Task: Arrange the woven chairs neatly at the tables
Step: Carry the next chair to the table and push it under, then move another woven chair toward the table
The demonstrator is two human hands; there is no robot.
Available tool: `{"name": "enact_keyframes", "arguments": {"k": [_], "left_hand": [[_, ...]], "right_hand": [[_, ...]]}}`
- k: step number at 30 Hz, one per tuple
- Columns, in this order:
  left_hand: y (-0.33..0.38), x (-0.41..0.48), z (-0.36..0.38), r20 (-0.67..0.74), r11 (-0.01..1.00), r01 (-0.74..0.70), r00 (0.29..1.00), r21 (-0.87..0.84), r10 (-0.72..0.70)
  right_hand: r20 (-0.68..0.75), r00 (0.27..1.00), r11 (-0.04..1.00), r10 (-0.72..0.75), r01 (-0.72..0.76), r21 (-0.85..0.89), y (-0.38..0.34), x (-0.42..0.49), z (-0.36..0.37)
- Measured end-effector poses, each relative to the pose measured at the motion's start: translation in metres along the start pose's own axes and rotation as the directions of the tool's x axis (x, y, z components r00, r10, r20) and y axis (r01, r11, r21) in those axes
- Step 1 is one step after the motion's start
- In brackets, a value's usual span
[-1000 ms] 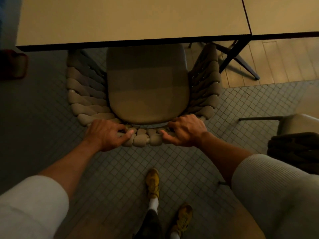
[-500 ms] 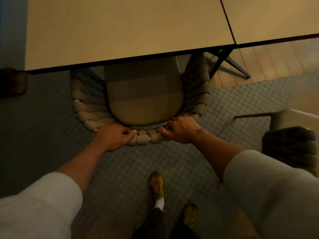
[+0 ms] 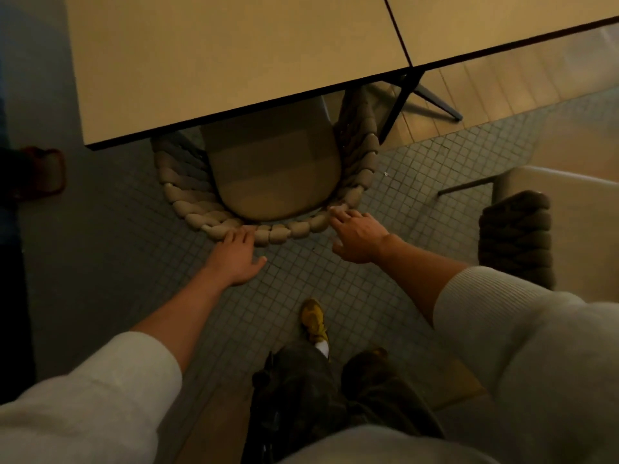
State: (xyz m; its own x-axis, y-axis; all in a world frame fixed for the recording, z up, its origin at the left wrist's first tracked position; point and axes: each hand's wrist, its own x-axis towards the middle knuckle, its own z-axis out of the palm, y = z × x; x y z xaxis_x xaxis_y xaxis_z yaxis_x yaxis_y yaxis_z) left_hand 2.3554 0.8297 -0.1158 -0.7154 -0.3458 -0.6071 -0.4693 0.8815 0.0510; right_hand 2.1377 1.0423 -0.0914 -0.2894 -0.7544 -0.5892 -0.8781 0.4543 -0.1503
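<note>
At the far left, a reddish object (image 3: pixel 40 172) sits on the dark floor, too dim to make out. Next comes my left hand (image 3: pixel 234 256), its grip wide, fingers spread flat with only the fingertips (image 3: pixel 231 234) touching the braided rim of the woven chair (image 3: pixel 271 172). The chair is tucked under the bench (image 3: pixel 234 61), its seat cushion half hidden beneath the bench edge, its curved back facing me. My right hand (image 3: pixel 360 234) is also loose and wide, fingertips resting on the rim's right curve, holding nothing. Below, my yellow shoe (image 3: pixel 313 319) stands on the small-tiled floor (image 3: pixel 402 202). A second bench (image 3: pixel 502 21) butts against the first. At far right stands another woven chair (image 3: pixel 517 232), apart from both benches.
</note>
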Motion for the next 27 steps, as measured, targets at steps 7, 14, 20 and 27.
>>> {"name": "enact_keyframes", "arguments": {"k": [7,14,20,27], "left_hand": [[0.058,-0.046,-0.004,0.269,0.983,-0.173,0.945,-0.066,0.184],[0.146,-0.062,0.002,0.362,0.936,-0.351,0.876,0.024,0.319],[0.225,-0.059,-0.019,0.326,0.823,-0.542,0.819,0.172,0.472],[0.332,-0.059,-0.036,0.353,0.775,-0.577,0.803,0.257,0.481]], "right_hand": [[0.151,0.981,0.981,0.121,-0.141,0.130,0.007,-0.087,0.024],[0.130,0.940,0.906,0.315,-0.338,0.253,0.041,-0.181,0.084],[0.108,0.871,0.789,0.479,-0.481,0.383,0.067,-0.256,0.131],[0.098,0.795,0.653,0.598,-0.555,0.516,0.116,-0.348,0.175]]}}
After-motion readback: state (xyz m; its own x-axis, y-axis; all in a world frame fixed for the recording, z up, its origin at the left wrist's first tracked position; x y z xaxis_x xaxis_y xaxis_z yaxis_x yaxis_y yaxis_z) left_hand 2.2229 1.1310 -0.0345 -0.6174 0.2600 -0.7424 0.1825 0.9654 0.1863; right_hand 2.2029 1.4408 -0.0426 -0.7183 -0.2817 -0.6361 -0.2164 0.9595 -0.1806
